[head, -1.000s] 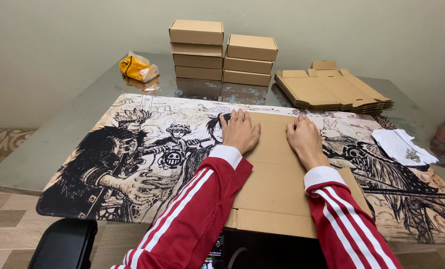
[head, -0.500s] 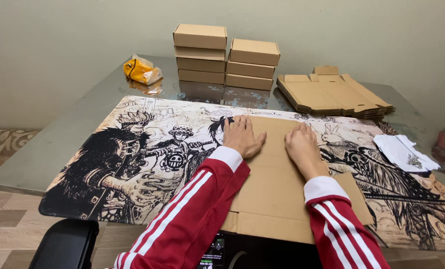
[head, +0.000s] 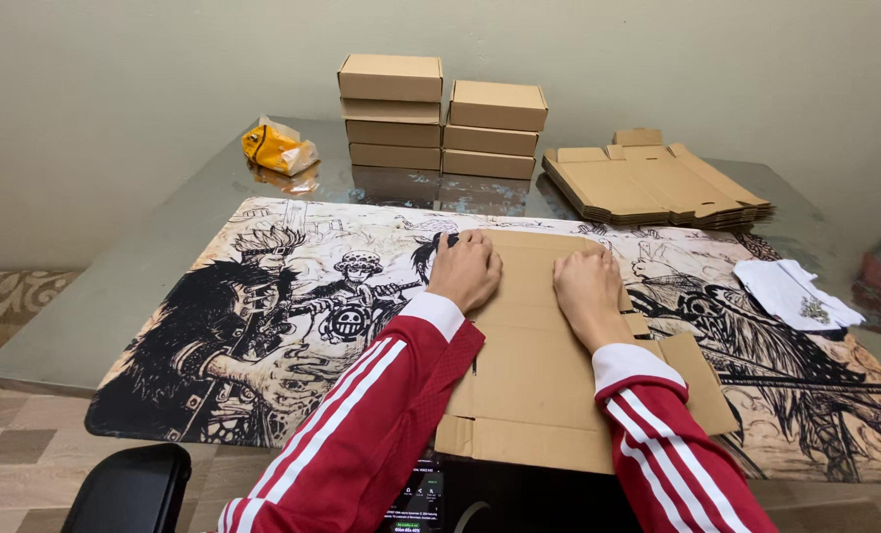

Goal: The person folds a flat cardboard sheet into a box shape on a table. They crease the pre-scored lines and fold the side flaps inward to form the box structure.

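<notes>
Plain pale wall (head: pixel 115 89) behind a glass table (head: pixel 154 247) — tiled floor (head: pixel 16 454), black chair (head: pixel 130 489) below.

Both hands (head: pixel 524 276) flat on cardboard blank (head: pixel 549 365)

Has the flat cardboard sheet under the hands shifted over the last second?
Yes. The flat cardboard sheet has slid toward the person: its near edge now overhangs the printed mat front edge further, with both hands, left hand and right hand, pressing on it.
</notes>
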